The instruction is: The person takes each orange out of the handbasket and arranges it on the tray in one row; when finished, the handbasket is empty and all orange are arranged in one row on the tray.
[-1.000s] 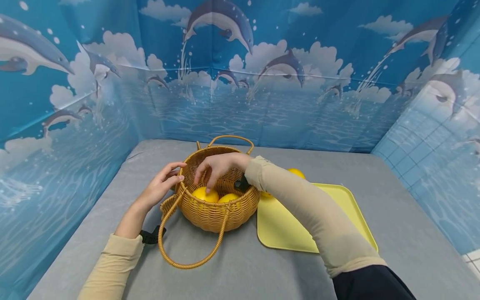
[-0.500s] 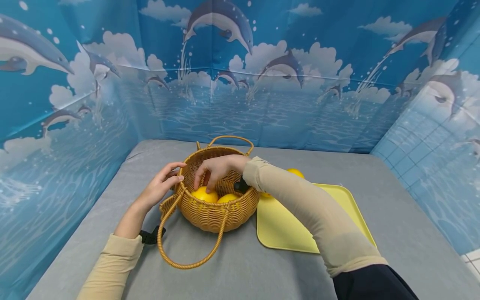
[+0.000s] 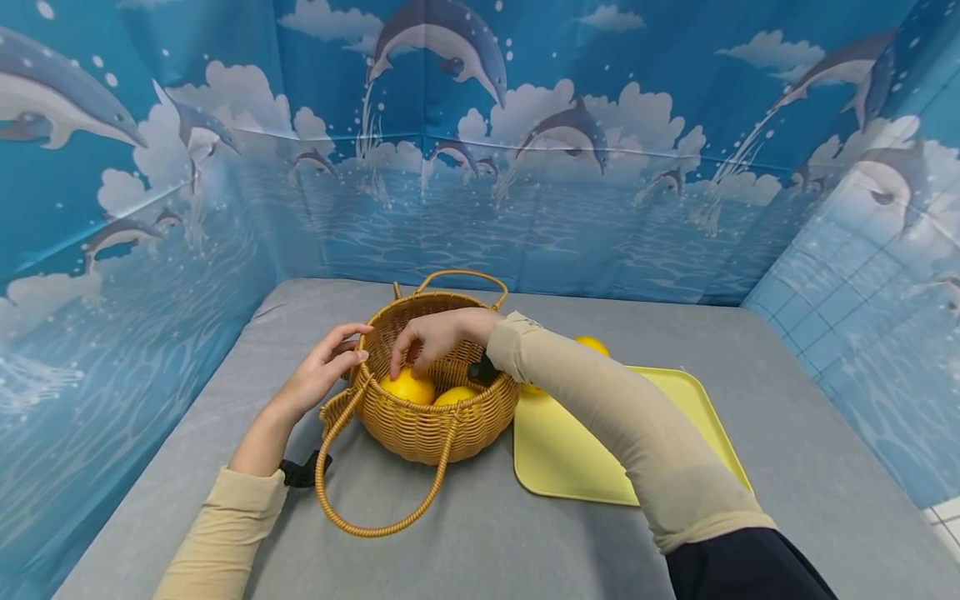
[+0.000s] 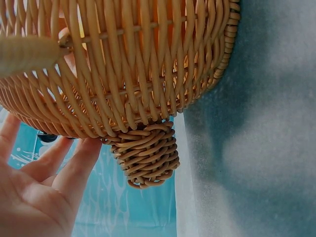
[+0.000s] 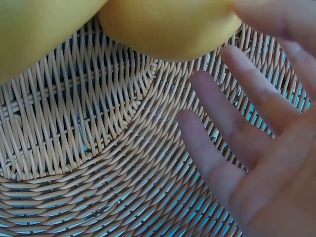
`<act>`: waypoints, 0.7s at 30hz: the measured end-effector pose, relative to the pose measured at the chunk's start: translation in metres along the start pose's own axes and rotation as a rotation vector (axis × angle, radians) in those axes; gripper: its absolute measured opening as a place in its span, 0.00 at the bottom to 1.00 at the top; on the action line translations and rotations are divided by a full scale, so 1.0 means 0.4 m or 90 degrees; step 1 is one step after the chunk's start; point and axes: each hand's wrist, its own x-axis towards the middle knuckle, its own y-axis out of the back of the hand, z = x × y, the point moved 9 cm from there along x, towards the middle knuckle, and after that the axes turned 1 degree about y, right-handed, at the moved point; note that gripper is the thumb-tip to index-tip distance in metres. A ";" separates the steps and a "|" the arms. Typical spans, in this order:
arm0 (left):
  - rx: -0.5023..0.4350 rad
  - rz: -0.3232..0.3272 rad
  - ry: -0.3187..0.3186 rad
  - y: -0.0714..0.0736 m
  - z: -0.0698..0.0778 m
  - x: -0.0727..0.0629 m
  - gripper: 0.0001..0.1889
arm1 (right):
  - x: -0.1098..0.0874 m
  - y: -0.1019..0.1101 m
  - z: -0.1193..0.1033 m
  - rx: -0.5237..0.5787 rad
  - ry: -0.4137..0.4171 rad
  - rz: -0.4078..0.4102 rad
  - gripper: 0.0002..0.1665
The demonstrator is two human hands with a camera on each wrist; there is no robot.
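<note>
A woven wicker basket (image 3: 431,437) with two looped handles stands on the grey surface. Two round yellow fruits lie inside it: the left fruit (image 3: 408,387) and the right fruit (image 3: 455,396). My right hand (image 3: 435,340) reaches into the basket, its fingertips at the left fruit. In the right wrist view, the other fingers of the right hand (image 5: 266,143) spread loosely, and one digit touches a fruit (image 5: 168,29). My left hand (image 3: 318,377) rests against the basket's left rim; the left wrist view shows its extended fingers (image 4: 79,165) touching the wicker.
A yellow tray (image 3: 573,458) lies right of the basket, partly under my right forearm. Another yellow fruit (image 3: 593,345) shows behind that sleeve, and a bit of yellow shows by the basket. A dolphin-print curtain (image 3: 480,192) surrounds the grey surface (image 3: 510,550).
The left fruit has shifted slightly to the left and up under my right fingertips. My right hand has moved only a little, and my left hand stays at the rim.
</note>
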 end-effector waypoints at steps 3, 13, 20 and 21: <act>0.002 0.000 0.000 -0.001 0.001 -0.001 0.23 | -0.003 0.003 -0.001 -0.013 -0.006 0.010 0.16; -0.003 0.001 0.008 0.000 -0.001 0.000 0.23 | -0.004 0.013 -0.001 -0.009 -0.005 0.052 0.09; -0.013 0.002 0.010 -0.003 0.001 -0.002 0.22 | -0.007 0.005 0.024 0.028 -0.057 0.032 0.15; -0.013 0.002 0.011 -0.004 0.001 -0.002 0.22 | -0.008 0.004 0.026 0.035 -0.058 0.029 0.16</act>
